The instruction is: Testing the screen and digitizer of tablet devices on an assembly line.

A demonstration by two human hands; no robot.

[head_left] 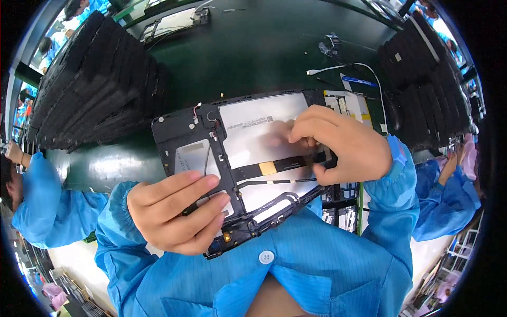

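An opened tablet-like device (pixel 182 129) with a black frame lies tilted in front of my chest. Inside it show silver battery-like plates (pixel 248 124), a black ribbon cable (pixel 248 173) with a gold patch (pixel 268 168), and thin black wires. My left hand (pixel 177 214) grips the device's near left side, fingers lying over the frame and a smaller silver plate (pixel 193 156). Over the device's right end, my right hand (pixel 346 145) is curled, thumb and fingers close together by the ribbon cable's end. Whatever sits between those fingertips is hidden.
Tall stacks of black trays stand at left (pixel 95 84) and right (pixel 422 90). A white cable (pixel 369 67) and blue pen (pixel 360 81) lie on the dark green table (pixel 248 47). Another opened device (pixel 177 22) rests at the back. Co-workers in blue sit on both sides.
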